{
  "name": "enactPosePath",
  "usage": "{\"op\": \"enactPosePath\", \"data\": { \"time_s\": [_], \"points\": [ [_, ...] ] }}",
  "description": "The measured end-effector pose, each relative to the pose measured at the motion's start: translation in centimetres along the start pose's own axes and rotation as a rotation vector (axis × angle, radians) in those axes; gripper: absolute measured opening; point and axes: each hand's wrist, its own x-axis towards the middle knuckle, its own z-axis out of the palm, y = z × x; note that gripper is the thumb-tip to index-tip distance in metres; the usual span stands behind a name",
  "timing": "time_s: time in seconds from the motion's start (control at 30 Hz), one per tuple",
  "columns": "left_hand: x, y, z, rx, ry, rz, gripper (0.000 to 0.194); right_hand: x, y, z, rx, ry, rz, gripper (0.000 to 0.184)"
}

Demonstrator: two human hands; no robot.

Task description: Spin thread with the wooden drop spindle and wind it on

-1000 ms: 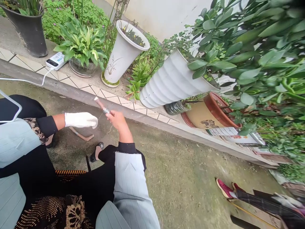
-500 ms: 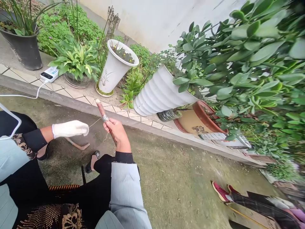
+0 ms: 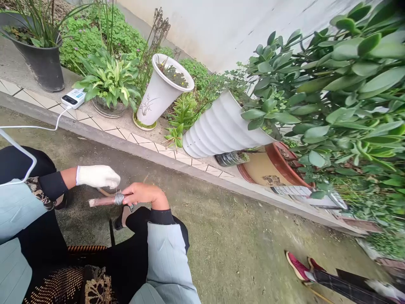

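Holding yellow flowers (image 3: 172,76), white planter (image 3: 160,99) (flared).

Tiled concrete ledge (image 3: 123,134) bearing a white power bank (image 3: 74,98), black planter (image 3: 41,63) and flared white planter (image 3: 161,97)

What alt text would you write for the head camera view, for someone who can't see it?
A person's bare right hand grips a reddish-brown rod bound with a silver wire coil, and a thin strand rises from the coil to the white-gloved left hand. White planters stand on a tiled ledge beyond.
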Motion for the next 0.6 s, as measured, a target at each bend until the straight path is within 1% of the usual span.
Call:
{"op": "enactPosePath", "data": {
  "time_s": [0.03, 0.07, 0.1, 0.13, 0.17, 0.2, 0.23, 0.27, 0.33, 0.4, 0.43, 0.47, 0.5, 0.53, 0.57, 0.6],
  "points": [
    [-0.1, 0.0, -0.2, -0.113, 0.015, 0.012, 0.033, -0.9, 0.1, -0.1, 0.127, 0.051, -0.128, 0.021],
    [-0.1, 0.1, -0.4, -0.221, 0.044, 0.009, 0.034, -1.9, 0.3, -0.3, 0.257, 0.226, -0.238, 0.026],
    [-0.1, 0.1, -0.5, -0.314, 0.076, -0.004, 0.036, -2.7, 0.6, -0.6, 0.407, 0.483, -0.351, 0.029],
    [-0.1, 0.2, -0.6, -0.38, 0.098, -0.02, 0.037, -3.3, 1.0, -0.9, 0.526, 0.729, -0.425, 0.031],
    [-0.1, 0.3, -0.6, -0.424, 0.097, -0.029, 0.037, -3.6, 1.4, -1.3, 0.6, 0.914, -0.452, 0.03],
    [0.0, 0.5, -0.5, -0.455, 0.072, -0.031, 0.037, -3.7, 1.7, -1.7, 0.624, 1.007, -0.417, 0.028],
    [0.1, 0.7, -0.2, -0.48, 0.027, -0.029, 0.037, -3.4, 2.0, -2.0, 0.607, 1.043, -0.339, 0.028],
    [0.2, 0.9, 0.0, -0.497, -0.019, -0.029, 0.036, -2.9, 2.3, -2.3, 0.559, 1.063, -0.238, 0.028],
    [0.4, 1.4, 0.6, -0.487, -0.074, -0.043, 0.034, -1.5, 2.4, -2.5, 0.363, 1.048, 0.02, 0.023],
    [0.6, 1.8, 1.0, -0.385, -0.066, -0.043, 0.03, 0.1, 2.1, -2.3, 0.047, 1.045, 0.243, 0.02],
    [0.7, 1.9, 1.0, -0.316, -0.041, -0.039, 0.028, 0.7, 1.9, -2.0, -0.111, 1.015, 0.331, 0.019],
    [0.7, 1.9, 0.9, -0.251, -0.007, -0.039, 0.026, 1.3, 1.6, -1.7, -0.241, 0.944, 0.402, 0.018],
    [0.8, 1.8, 0.7, -0.195, 0.029, -0.045, 0.025, 1.7, 1.3, -1.3, -0.329, 0.83, 0.443, 0.017],
    [0.8, 1.6, 0.4, -0.151, 0.067, -0.06, 0.024, 2.0, 1.0, -1.0, -0.375, 0.688, 0.448, 0.017],
    [0.8, 1.3, 0.1, -0.119, 0.107, -0.082, 0.023, 2.0, 0.7, -0.6, -0.382, 0.54, 0.421, 0.016],
    [0.8, 0.9, -0.2, -0.096, 0.144, -0.101, 0.024, 1.9, 0.5, -0.4, -0.359, 0.407, 0.358, 0.017]
  ]
}}
